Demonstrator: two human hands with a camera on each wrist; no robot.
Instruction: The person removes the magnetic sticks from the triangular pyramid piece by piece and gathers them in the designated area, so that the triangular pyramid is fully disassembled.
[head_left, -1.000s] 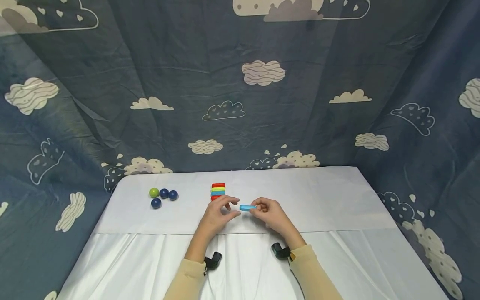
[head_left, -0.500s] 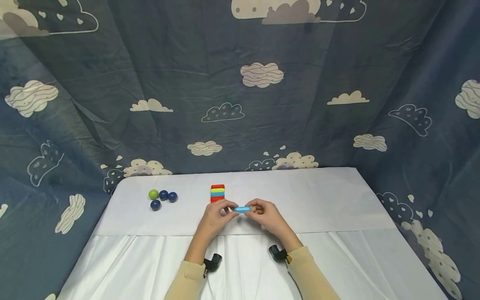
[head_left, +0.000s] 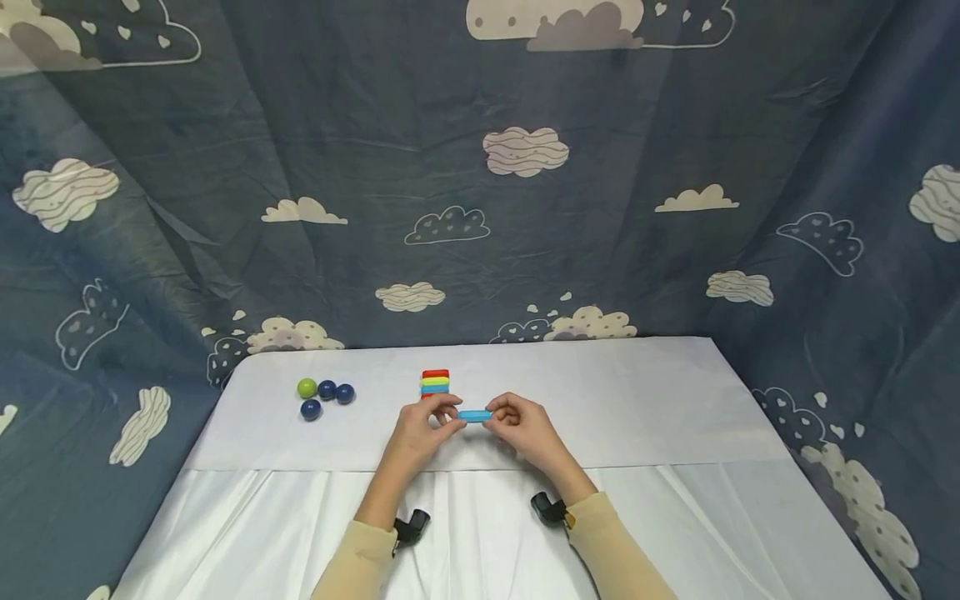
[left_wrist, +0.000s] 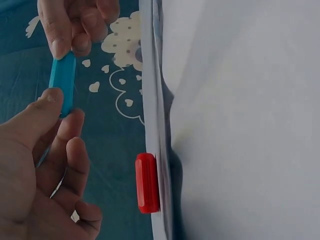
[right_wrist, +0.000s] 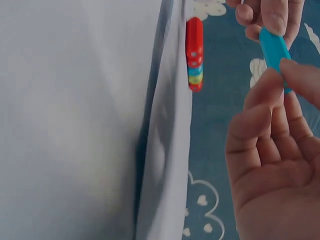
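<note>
A small, ridged blue block [head_left: 475, 416] with rounded ends lies level between my two hands, raised off the table. My left hand [head_left: 417, 428] pinches one end of it between thumb and fingers. At the other end, my right hand [head_left: 529, 427] does the same. In the left wrist view, both thumbs rest on the blue block [left_wrist: 63, 80]. Just behind my left hand are similar red, yellow and blue blocks [head_left: 435, 382], lined up against each other; the hand partly hides the nearest red one. The right wrist view shows these coloured blocks [right_wrist: 195, 55] at the table edge.
A green ball [head_left: 307, 387] and several dark blue balls [head_left: 327, 389] sit together on the left of the white table [head_left: 615, 400]. A dark cloth [head_left: 450, 175] with cloud prints hangs behind and at both sides.
The left hand, earlier apart from the blue block with its fingers spread, has taken hold of its free end. Both hands and the block have shifted left.
</note>
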